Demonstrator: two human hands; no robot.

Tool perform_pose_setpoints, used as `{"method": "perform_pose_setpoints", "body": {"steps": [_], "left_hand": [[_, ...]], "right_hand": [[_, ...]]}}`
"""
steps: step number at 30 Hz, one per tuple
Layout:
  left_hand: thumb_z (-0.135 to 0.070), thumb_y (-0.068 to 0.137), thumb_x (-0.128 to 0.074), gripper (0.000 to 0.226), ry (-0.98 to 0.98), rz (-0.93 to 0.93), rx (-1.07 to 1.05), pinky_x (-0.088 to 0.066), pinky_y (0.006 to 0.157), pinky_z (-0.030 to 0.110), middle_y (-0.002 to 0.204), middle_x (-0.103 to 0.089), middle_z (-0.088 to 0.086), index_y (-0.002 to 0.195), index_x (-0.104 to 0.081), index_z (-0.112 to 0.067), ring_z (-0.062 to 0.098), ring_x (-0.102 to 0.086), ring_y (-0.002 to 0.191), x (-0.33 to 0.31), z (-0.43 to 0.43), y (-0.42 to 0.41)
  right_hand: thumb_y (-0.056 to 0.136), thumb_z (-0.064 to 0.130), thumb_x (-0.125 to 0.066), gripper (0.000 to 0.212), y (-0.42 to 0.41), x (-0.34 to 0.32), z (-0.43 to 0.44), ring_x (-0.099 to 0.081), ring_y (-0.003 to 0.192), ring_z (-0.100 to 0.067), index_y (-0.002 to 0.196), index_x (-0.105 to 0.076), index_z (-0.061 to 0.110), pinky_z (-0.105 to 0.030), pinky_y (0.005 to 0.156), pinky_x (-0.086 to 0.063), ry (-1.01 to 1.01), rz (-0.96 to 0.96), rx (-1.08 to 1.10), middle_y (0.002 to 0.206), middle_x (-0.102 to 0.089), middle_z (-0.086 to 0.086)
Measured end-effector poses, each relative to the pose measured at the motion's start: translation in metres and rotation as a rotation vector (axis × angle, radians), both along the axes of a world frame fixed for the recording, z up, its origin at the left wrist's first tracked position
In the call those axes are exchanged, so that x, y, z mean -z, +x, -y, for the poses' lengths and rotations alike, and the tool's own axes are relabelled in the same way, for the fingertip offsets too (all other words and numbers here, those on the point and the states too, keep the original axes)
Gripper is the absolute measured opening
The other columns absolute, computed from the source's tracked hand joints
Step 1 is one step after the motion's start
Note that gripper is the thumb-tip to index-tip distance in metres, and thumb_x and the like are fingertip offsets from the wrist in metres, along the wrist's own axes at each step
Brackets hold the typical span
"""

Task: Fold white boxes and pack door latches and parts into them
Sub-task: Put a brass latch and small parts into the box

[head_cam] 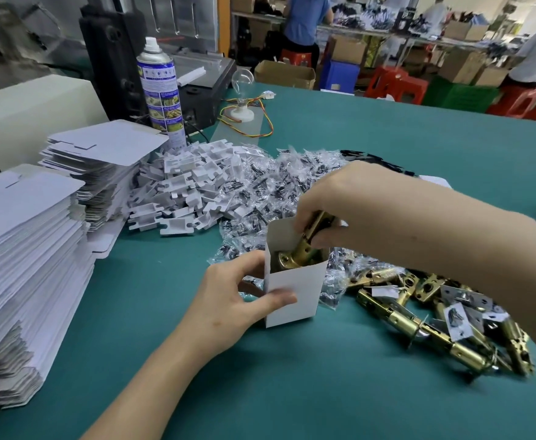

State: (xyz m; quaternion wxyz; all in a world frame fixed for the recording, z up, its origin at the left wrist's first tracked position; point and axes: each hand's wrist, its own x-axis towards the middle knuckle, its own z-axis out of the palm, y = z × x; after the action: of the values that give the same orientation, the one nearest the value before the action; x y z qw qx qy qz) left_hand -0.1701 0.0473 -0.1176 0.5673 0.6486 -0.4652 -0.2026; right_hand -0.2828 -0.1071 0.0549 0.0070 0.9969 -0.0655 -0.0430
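Fingers [304,214] of the right hand [355,201] pinch the upper end of a brass-coloured tubular metal door latch [315,228], whose round lower end sits inside the open-topped small white cardboard box [292,290] at frame centre. The left hand [228,300] grips that box's left side, thumb across its front, as it stands on the teal bench [292,392]. More brass latches [434,315] lie heaped at lower right.
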Motion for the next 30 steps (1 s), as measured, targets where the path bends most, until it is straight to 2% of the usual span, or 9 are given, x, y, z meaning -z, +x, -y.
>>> {"method": "perform_pose_setpoints", "body": {"steps": [4,8,12,15,17,19,23,26,30], "left_hand": [[-0.049,0.084,-0.077,0.032,0.006,0.004,0.014,-0.052,0.078,0.012,0.105,-0.077,-0.013,0.108,-0.075,-0.029,0.016,-0.070,0.099,-0.001,0.000,0.000],[-0.047,0.084,-0.078,0.029,0.006,-0.003,0.011,-0.052,0.078,0.012,0.104,-0.077,-0.013,0.107,-0.075,-0.029,0.015,-0.071,0.098,-0.001,0.000,0.000],[-0.038,0.086,-0.081,0.027,0.022,-0.005,0.017,-0.054,0.079,0.017,0.104,-0.077,-0.010,0.108,-0.075,-0.025,0.018,-0.071,0.099,0.001,0.000,0.000],[-0.034,0.087,-0.082,0.027,0.025,0.005,0.020,-0.054,0.080,0.017,0.106,-0.077,-0.012,0.112,-0.075,-0.026,0.018,-0.071,0.100,0.001,-0.001,0.001],[-0.035,0.086,-0.083,0.030,0.029,0.013,0.015,-0.055,0.080,0.019,0.108,-0.077,-0.013,0.114,-0.075,-0.028,0.019,-0.071,0.101,0.000,-0.001,0.000],[-0.037,0.085,-0.082,0.032,0.032,0.027,0.010,-0.056,0.081,0.019,0.109,-0.077,-0.013,0.115,-0.075,-0.029,0.021,-0.071,0.102,0.000,-0.001,0.000],[-0.038,0.084,-0.082,0.035,0.034,0.041,0.011,-0.057,0.082,0.023,0.108,-0.077,-0.012,0.117,-0.075,-0.028,0.020,-0.071,0.099,0.001,-0.001,0.001],[-0.038,0.084,-0.082,0.035,0.039,0.053,0.014,-0.059,0.083,0.030,0.108,-0.077,-0.011,0.117,-0.075,-0.026,0.021,-0.071,0.096,0.001,-0.001,0.001],[-0.046,0.082,-0.080,0.038,0.028,0.066,0.015,-0.059,0.083,0.034,0.109,-0.077,-0.010,0.113,-0.076,-0.024,0.022,-0.071,0.096,0.002,-0.001,0.000]], "right_hand": [[0.091,0.019,-0.070,0.024,0.003,0.008,-0.008,-0.054,0.087,-0.020,0.105,-0.054,0.031,-0.038,0.072,-0.046,-0.053,0.042,-0.081,0.086,-0.056,0.013],[0.086,0.018,-0.073,0.017,0.003,0.014,-0.011,-0.063,0.093,-0.031,0.101,-0.066,0.023,-0.047,0.072,-0.052,-0.096,0.018,-0.131,0.097,-0.066,-0.003],[0.091,0.019,-0.068,0.020,-0.001,0.022,-0.008,-0.054,0.072,-0.013,0.098,-0.064,0.038,-0.029,0.055,-0.041,-0.069,0.014,-0.184,0.089,-0.054,0.011],[0.094,0.014,-0.063,0.026,-0.003,0.024,-0.003,-0.053,0.082,-0.017,0.098,-0.057,0.039,-0.036,0.065,-0.047,-0.120,0.042,-0.226,0.084,-0.061,0.013],[0.092,0.010,-0.062,0.026,-0.004,0.025,0.000,-0.045,0.087,-0.014,0.093,-0.058,0.035,-0.031,0.071,-0.041,-0.183,0.079,-0.238,0.081,-0.065,0.014],[0.095,0.014,-0.059,0.022,-0.005,0.027,0.002,-0.040,0.092,-0.011,0.096,-0.061,0.036,-0.028,0.075,-0.035,-0.225,0.083,-0.226,0.087,-0.066,0.016],[0.101,0.017,-0.052,0.021,-0.006,0.027,0.002,-0.038,0.096,-0.011,0.102,-0.061,0.036,-0.028,0.083,-0.037,-0.221,0.077,-0.228,0.093,-0.066,0.016],[0.104,0.026,-0.049,0.022,-0.011,0.017,0.001,-0.042,0.098,-0.010,0.110,-0.068,0.036,-0.028,0.085,-0.038,-0.124,0.118,-0.205,0.098,-0.069,0.015],[0.096,0.022,-0.061,0.018,-0.026,0.004,0.013,-0.060,0.093,-0.013,0.105,-0.077,0.027,-0.032,0.077,-0.049,0.081,0.389,-0.113,0.089,-0.071,0.011]]}}
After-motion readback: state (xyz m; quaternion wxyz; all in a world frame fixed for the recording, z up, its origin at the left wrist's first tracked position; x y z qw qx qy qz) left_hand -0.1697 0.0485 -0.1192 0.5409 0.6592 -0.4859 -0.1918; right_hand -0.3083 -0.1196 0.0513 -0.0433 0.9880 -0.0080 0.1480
